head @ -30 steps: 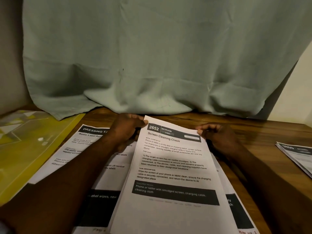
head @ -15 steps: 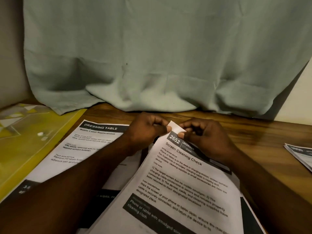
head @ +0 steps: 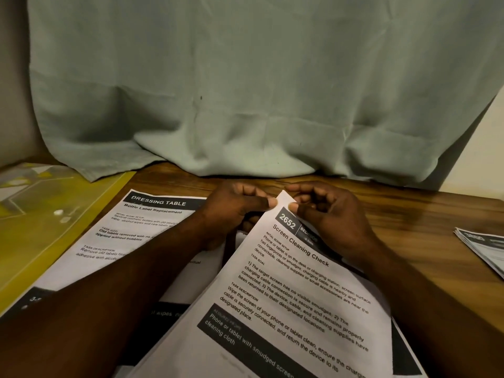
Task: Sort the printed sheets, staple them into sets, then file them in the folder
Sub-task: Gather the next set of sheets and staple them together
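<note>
hands: 2; left hand (head: 234,211) and right hand (head: 327,216) each pinch the far corner of the top sheet (head: 286,296), fingers curled | sheets: 1 held, over a pile (head: 169,315), count unclear; 1 Dressing Table sheet (head: 136,230) flat, left of it | folder (head: 54,227): 1, yellow, far left on table (head: 409,214) | stack (head: 482,249): 1, right edge, well apart

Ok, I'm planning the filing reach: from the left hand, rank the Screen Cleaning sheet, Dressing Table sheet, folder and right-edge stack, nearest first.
1. Screen Cleaning sheet: its top corner is in the left hand's grip.
2. Dressing Table sheet: just left of the hand.
3. Folder: farther left.
4. Stack: far right.
</note>
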